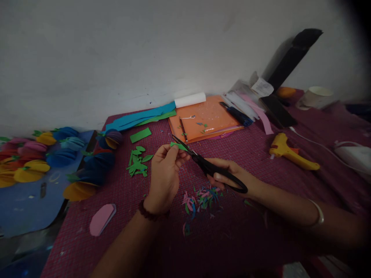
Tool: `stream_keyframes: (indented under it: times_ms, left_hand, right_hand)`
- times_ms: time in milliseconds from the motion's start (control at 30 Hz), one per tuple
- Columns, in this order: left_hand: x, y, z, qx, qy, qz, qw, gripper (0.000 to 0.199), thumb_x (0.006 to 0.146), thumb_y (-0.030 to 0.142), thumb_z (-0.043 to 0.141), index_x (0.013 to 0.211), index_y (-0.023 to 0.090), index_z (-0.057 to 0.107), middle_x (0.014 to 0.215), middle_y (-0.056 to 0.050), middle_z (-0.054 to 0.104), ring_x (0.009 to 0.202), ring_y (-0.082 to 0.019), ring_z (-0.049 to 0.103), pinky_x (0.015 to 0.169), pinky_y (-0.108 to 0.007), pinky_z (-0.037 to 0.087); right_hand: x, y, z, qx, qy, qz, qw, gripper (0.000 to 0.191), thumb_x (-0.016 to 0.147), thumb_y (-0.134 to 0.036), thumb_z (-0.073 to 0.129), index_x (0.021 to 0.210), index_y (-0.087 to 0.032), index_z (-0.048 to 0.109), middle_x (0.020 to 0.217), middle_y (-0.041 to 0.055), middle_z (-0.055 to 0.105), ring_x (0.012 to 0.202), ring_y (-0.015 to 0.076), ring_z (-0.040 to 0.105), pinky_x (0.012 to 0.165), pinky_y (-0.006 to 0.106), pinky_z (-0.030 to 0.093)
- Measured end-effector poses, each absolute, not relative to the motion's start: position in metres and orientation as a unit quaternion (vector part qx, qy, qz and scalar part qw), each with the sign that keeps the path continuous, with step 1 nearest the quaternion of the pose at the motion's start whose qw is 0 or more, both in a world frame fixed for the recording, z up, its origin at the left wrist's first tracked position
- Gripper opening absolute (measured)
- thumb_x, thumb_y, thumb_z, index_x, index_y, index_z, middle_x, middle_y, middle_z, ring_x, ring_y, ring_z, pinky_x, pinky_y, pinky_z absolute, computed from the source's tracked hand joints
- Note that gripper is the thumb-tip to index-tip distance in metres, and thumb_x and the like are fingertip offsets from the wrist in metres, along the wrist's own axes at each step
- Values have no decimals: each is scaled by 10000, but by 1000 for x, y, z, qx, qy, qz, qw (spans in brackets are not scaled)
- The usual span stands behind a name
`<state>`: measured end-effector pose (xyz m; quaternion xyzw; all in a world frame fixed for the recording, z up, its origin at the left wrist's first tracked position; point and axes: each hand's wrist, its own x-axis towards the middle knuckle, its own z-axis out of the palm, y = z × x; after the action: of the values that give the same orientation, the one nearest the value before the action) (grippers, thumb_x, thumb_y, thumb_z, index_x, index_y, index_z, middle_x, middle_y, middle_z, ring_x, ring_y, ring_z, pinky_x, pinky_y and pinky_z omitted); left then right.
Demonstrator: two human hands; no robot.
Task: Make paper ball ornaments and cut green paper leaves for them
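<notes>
My left hand (166, 170) pinches a small piece of green paper (179, 146) between thumb and fingers. Black-handled scissors (216, 168) are gripped in my right hand (232, 175), their blades at the green piece. How far the blades are parted is hard to make out. Left of my left hand lies a small heap of green leaf-shaped cutouts (137, 166), with a green paper rectangle (140, 135) just behind it. Below the scissors, pink, blue and green paper scraps (207, 197) are scattered on the maroon checked cloth (162, 239).
Layered paper ornaments (69, 154) crowd a blue board (17, 216) at left. A pink paper stack (102, 220) lies front left. An orange folder (208, 116) bears a pencil (183, 129). A yellow glue gun (292, 152) and a paper cup (314, 96) stand right. A wall rises behind.
</notes>
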<state>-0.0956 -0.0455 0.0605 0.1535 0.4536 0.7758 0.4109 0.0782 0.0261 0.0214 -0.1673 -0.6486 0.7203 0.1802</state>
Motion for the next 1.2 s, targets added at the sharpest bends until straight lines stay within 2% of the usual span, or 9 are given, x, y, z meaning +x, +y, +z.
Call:
stream_keyframes:
  times_ms: [433, 733, 1200]
  left_hand:
    - [-89, -48, 56, 189, 490, 749, 403, 158, 687, 174, 706, 610, 151, 570, 562, 41, 543, 521, -66, 518, 537, -195, 437]
    - [-87, -47, 51, 181, 481, 741, 433, 146, 670, 177, 717, 606, 147, 590, 564, 37, 553, 523, -67, 512, 540, -194, 447]
    - [-91, -48, 53, 154, 468, 751, 441, 168, 670, 180, 727, 618, 144, 571, 554, 49, 540, 512, -55, 509, 550, -181, 455]
  right_hand:
    - [78, 24, 22, -191, -656, 713, 158, 666, 792, -499, 683, 1341, -176, 492, 758, -13, 517, 573, 70, 422, 496, 204, 351]
    - [78, 26, 22, -196, -654, 714, 156, 691, 770, -536, 687, 1330, -176, 505, 758, -12, 516, 565, 67, 405, 485, 201, 347]
    - [79, 28, 20, -200, -650, 717, 156, 650, 771, -488, 705, 1310, -163, 541, 699, -32, 486, 538, 56, 394, 474, 188, 347]
